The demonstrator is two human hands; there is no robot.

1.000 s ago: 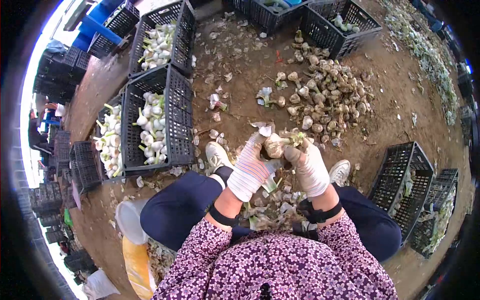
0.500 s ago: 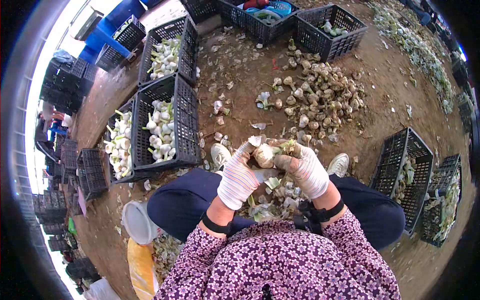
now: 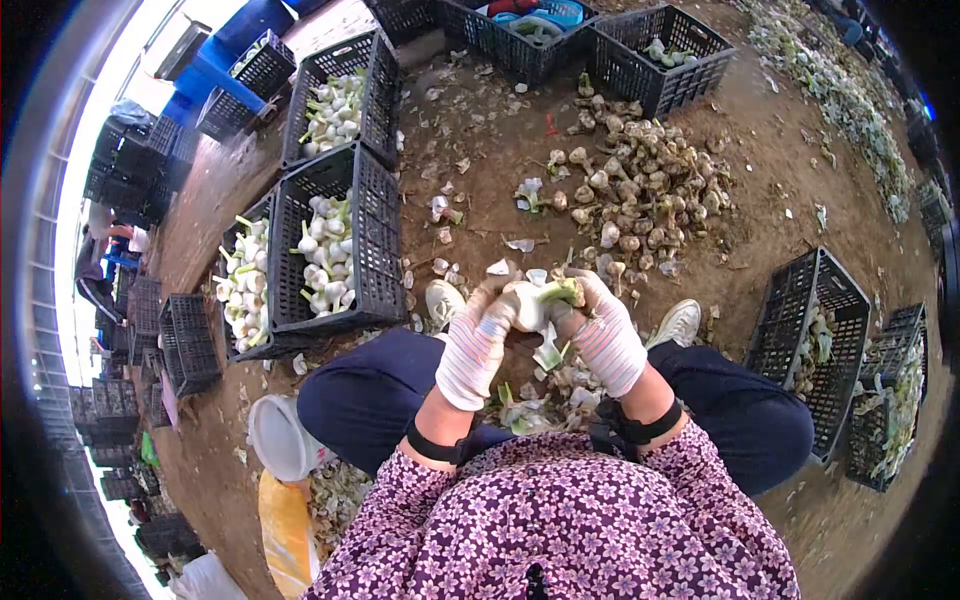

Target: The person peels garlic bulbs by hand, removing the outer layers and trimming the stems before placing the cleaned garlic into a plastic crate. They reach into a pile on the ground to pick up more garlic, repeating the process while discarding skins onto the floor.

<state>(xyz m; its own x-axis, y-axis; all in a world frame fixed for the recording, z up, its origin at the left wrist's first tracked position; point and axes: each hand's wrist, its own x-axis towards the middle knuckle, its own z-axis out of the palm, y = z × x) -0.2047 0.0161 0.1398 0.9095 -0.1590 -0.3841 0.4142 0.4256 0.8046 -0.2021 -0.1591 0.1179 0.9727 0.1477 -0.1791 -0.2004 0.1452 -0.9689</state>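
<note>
Fingers (image 3: 493, 300) of the left hand (image 3: 476, 342), in a striped white fabric glove (image 3: 464, 372), grip a round whitish garlic bulb (image 3: 522, 305), while the similarly gloved right hand (image 3: 611, 345) pinches its green stalk (image 3: 560, 291), apparently steadying both ends above pale papery scraps (image 3: 575, 380) littering the near brown earth (image 3: 730, 310).

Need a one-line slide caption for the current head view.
Both hands in striped white fabric gloves hold a round white garlic bulb before a heap of brownish garlic bulbs.

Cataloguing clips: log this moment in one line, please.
left grip: holding garlic bulb; right grip: at its stem; bulb heap: on ground ahead; white bulbs: left crates
</note>
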